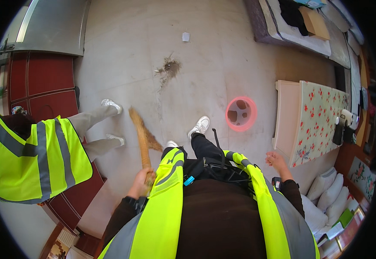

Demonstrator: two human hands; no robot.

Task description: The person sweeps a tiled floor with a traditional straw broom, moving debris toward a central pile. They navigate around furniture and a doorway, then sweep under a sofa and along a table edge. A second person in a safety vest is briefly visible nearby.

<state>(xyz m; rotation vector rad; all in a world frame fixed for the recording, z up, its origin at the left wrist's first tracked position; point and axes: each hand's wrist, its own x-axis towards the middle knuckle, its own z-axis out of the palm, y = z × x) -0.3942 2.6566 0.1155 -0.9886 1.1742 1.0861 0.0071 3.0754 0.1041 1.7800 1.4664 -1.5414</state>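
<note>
My left hand [143, 182] grips the handle of a straw broom [142, 139], whose bristles hang down towards the floor between my feet and another person's. Out to the right, my right hand [273, 159] is held in the air near a cabinet, fingers loosely curled and apart, holding nothing that I can see. A pile of dirt and debris [170, 68] lies on the tiled floor ahead. Beyond it is a small white piece of paper [185, 37]. A pink-rimmed bin [254, 114] stands ahead of my right foot, with dark patches visible inside.
At the left stands a person in a yellow reflective vest [45, 158], beside dark red cabinets [50, 74]. A low cabinet with a flowered cloth [317, 119] is at the right. Behind it are a sofa [291, 35] and several stacked cushions [323, 191].
</note>
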